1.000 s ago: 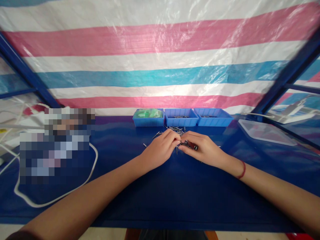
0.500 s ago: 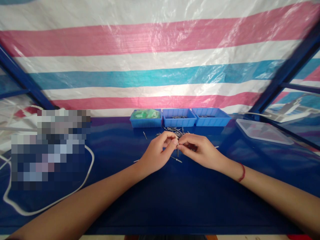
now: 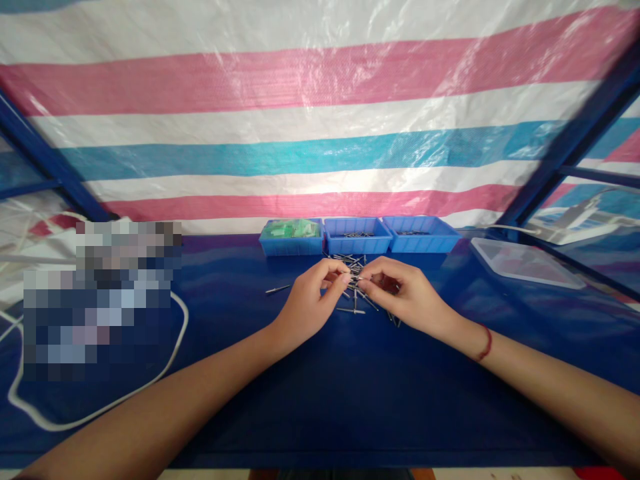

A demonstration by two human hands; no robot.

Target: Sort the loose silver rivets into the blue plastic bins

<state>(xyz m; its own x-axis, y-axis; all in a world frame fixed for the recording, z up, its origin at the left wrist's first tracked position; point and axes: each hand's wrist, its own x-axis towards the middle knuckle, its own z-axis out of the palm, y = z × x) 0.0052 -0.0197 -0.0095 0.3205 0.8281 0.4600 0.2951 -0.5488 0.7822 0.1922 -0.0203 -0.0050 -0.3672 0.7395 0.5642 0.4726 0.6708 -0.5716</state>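
Above the blue tabletop [image 3: 320,400], the left hand [image 3: 316,297] and right hand [image 3: 411,291] nearly meet, each grip pinched on one slim metal piece [image 3: 355,277] between the fingertips. Its handling looks unfinished. Beneath and beyond lie many loose metal pins [image 3: 344,258]; farther back, the middle bin [image 3: 358,245] and right bin [image 3: 427,244] already hold some small dark pieces, the left bin [image 3: 293,249] green packets [image 3: 291,229].

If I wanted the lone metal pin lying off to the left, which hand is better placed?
Probably the left hand: the lone metal pin lies on its outer side, while the right hand is farther away, beyond the left.
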